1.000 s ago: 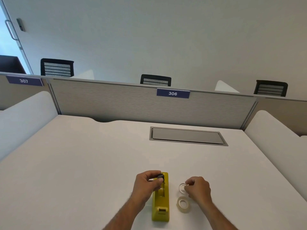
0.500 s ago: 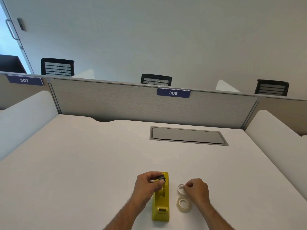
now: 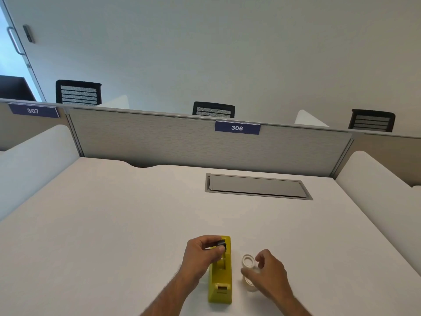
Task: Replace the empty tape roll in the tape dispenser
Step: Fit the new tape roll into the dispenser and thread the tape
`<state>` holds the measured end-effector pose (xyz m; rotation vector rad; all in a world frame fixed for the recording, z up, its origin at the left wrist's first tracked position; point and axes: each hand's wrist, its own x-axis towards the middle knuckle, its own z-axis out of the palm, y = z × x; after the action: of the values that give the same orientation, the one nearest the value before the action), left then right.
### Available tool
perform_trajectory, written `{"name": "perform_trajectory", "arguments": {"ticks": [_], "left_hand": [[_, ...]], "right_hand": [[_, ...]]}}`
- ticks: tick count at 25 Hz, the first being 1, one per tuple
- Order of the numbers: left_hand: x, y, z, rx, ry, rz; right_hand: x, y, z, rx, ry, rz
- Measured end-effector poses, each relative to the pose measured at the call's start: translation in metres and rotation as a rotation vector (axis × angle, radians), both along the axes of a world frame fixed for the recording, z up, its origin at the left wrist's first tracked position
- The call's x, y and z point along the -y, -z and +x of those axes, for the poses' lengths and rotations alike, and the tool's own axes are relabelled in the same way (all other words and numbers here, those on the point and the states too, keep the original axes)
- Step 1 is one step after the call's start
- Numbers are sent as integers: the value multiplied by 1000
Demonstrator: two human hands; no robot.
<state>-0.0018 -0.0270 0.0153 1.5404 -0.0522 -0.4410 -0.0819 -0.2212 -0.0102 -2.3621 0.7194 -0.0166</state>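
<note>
A yellow tape dispenser [image 3: 220,281] lies on the white desk near its front edge. My left hand [image 3: 201,253] holds a small black spool hub [image 3: 221,244] just above the dispenser's far end. To the right of the dispenser lies an empty white tape core [image 3: 248,261] flat on the desk. Nearer to me is a clear tape roll [image 3: 248,281], partly covered by my right hand [image 3: 268,273], whose fingers curl around it from above. Whether the fingers grip it is not visible.
A grey cable hatch [image 3: 257,187] is set into the desk further back. A grey partition [image 3: 159,140] with a "306" label closes the far side, and white rounded dividers stand at the left [image 3: 34,160] and right [image 3: 376,179].
My right hand has let go of the empty white core and moved back towards me over the clear tape roll. My left hand stays above the dispenser with the black hub.
</note>
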Motion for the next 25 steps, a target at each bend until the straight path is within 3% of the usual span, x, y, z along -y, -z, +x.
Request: {"name": "perform_trajectory", "arguments": {"ticks": [5,11,18,25], "left_hand": [[0,2,-1,7,3,12],[-1,0,-2,13,10,7],[1,3,-3,16,8,0],[0,3,-4,57,70,47]], "right_hand": [[-8,1,-11,-71,-80,-93],[-12,5,-11,-19,-61,-72],[-20,0,-11,311,14,557],[-21,-22,-1,443,-63,693]]}}
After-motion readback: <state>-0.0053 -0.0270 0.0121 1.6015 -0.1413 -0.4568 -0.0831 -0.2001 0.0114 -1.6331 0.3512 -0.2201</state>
